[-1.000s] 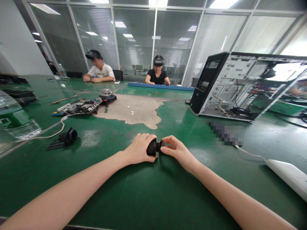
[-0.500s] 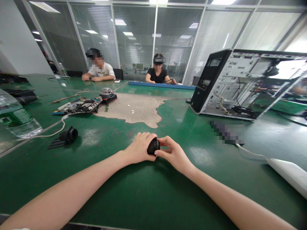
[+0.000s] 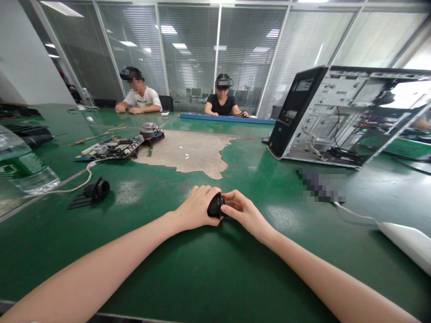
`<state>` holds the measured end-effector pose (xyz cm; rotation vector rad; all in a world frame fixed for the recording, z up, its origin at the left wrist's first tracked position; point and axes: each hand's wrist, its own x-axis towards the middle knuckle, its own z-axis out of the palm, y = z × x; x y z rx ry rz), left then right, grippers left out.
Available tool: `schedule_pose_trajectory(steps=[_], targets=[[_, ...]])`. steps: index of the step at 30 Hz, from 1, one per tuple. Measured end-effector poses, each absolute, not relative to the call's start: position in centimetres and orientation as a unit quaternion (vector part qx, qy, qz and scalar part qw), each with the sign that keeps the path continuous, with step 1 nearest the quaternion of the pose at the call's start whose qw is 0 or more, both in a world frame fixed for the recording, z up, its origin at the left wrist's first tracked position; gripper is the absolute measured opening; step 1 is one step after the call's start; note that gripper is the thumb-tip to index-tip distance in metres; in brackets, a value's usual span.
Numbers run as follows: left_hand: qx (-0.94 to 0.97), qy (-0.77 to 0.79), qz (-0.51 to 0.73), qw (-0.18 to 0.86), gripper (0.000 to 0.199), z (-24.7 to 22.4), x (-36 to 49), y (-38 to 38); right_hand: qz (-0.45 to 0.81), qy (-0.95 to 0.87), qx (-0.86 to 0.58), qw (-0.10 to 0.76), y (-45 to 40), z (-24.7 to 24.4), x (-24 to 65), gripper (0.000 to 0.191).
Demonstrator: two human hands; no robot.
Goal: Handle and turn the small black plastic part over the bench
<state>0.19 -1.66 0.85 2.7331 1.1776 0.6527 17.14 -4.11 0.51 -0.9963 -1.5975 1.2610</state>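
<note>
my left grip (image 3: 198, 207) is wrapped over a black plastic part (image 3: 214, 206), fingers across its far side and thumb along the near side, so its body lies in the curve between thumb and forefinger with one end facing right. my right grip (image 3: 243, 211) is pinched at that end, forefinger on the far side, thumb on the near.

a second ago the right fingers held a small round piece out from the part, with a short dark neck showing between; now that gap has closed and my fingertips sit up against the part. i take it the two have come together, or nearly so, but i cannot make out the round piece from the rest of the black, nor tell whether the join is seated. whether the part touches the green desk (image 3: 215, 278) or is held just above it, i cannot tell either.

farther out on my left, another black piece (image 3: 97, 189) with a flat slatted end lies on the desk, well apart from both hands. beyond it is a circuit board (image 3: 112, 149), and off to the right stands an open computer case (image 3: 296, 112).
</note>
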Motion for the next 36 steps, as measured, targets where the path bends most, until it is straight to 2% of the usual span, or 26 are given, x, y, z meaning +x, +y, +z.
schedule_pose_trajectory(steps=[9, 14, 25, 31, 36], targets=[[0.895, 0.388, 0.217, 0.041, 0.050, 0.84, 0.26, -1.70, 0.497, -0.637, -0.390, 0.442, -4.13, 0.23, 17.06, 0.020], [0.896, 0.388, 0.211, 0.044, 0.049, 0.91, 0.22, -1.72, 0.503, -0.628, -0.413, 0.426, -3.73, 0.33, 16.98, 0.024], [0.898, 0.382, 0.214, 0.034, 0.051, 0.79, 0.24, -1.65, 0.518, -0.641, -0.369, 0.429, -4.58, 0.47, 17.11, 0.019], [0.899, 0.382, 0.211, 0.028, 0.046, 0.75, 0.18, -1.63, 0.521, -0.630, -0.394, 0.420, -4.23, 0.51, 17.01, 0.024], [0.901, 0.381, 0.204, 0.027, 0.052, 0.73, 0.18, -1.54, 0.516, -0.653, -0.356, 0.426, -4.67, 0.37, 17.17, 0.024]])
